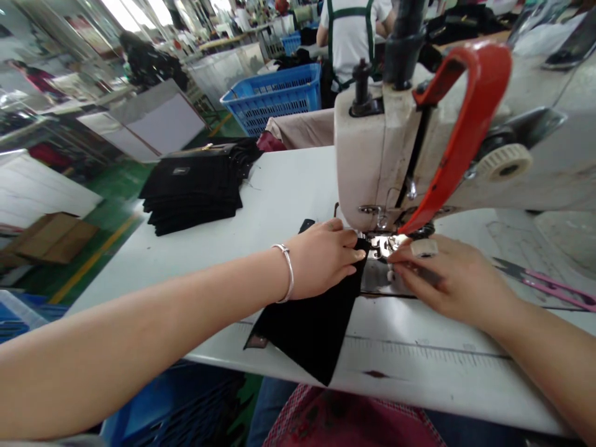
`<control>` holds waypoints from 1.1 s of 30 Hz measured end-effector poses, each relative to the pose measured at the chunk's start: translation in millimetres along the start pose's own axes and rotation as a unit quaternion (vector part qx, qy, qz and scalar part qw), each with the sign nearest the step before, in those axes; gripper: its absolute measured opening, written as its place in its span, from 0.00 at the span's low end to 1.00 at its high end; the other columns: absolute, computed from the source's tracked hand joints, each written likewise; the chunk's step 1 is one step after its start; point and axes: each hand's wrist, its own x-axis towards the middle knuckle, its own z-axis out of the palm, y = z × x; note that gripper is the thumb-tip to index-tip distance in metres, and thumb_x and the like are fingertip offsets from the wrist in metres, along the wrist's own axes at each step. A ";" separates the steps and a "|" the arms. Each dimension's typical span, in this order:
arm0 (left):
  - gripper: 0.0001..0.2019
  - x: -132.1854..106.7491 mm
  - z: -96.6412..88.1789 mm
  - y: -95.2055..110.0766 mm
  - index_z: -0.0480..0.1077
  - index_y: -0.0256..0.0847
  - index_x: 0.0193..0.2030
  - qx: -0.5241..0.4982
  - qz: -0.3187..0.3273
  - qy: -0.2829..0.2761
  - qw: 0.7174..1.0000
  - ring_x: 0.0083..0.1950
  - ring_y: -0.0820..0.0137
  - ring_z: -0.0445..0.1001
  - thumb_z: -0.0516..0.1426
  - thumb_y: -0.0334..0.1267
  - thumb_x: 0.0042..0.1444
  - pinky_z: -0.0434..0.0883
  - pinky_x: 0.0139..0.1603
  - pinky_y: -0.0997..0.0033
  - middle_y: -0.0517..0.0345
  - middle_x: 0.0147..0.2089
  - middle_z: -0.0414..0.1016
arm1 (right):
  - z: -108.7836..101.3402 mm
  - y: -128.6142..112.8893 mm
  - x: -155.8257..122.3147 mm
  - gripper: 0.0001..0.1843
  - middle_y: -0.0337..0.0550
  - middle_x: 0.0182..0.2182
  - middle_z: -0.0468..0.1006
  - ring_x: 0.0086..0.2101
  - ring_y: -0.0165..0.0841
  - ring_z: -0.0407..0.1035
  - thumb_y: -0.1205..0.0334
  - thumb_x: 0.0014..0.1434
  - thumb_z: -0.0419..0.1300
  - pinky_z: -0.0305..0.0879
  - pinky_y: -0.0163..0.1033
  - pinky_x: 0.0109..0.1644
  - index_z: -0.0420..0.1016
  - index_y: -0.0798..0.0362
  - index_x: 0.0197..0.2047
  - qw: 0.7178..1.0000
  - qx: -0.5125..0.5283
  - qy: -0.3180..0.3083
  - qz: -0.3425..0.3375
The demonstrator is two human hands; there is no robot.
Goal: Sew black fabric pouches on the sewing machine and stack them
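A black fabric piece lies on the sewing machine table, its upper corner beside the metal presser foot. My left hand, with a silver bangle at the wrist, has its bent fingers closed on the fabric just left of the foot. My right hand is at the right side of the foot, thumb and fingers drawn together in a pinch. Whatever lies between those fingertips is too small to make out. A white band is wrapped round one right finger. The sewing machine head stands above both hands.
A stack of black fabric pieces sits at the table's far left. Pink-handled scissors lie right of my right hand. A red curved guard arches down the machine's front. Beyond the table are a blue crate and a person.
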 end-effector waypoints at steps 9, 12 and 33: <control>0.15 -13.6 26.9 23.2 0.73 0.37 0.57 -0.110 -0.076 0.102 0.986 0.62 0.60 0.71 0.52 0.36 0.68 0.69 0.65 0.53 0.49 0.58 0.76 | 6.8 -11.1 -3.2 0.15 0.46 0.53 0.79 0.49 0.42 0.73 0.68 0.66 0.55 0.70 0.48 0.47 0.74 0.53 0.54 0.993 0.007 -0.078 -0.089; 0.15 -16.0 28.5 21.3 0.73 0.41 0.57 -0.129 -0.084 0.096 0.983 0.64 0.60 0.71 0.52 0.34 0.68 0.65 0.68 0.47 0.53 0.60 0.76 | 6.8 -12.6 -1.2 0.14 0.48 0.52 0.79 0.50 0.42 0.72 0.68 0.65 0.55 0.70 0.49 0.49 0.74 0.55 0.53 0.994 0.011 -0.070 -0.078; 0.23 -80.3 23.9 27.9 0.71 0.35 0.52 -0.045 -0.439 0.138 0.886 0.58 0.49 0.69 0.64 0.49 0.55 0.63 0.64 0.38 0.44 0.53 0.71 | 10.8 -42.1 -10.2 0.12 0.52 0.44 0.76 0.43 0.44 0.70 0.59 0.67 0.56 0.69 0.54 0.48 0.80 0.53 0.47 0.992 0.031 -0.095 0.079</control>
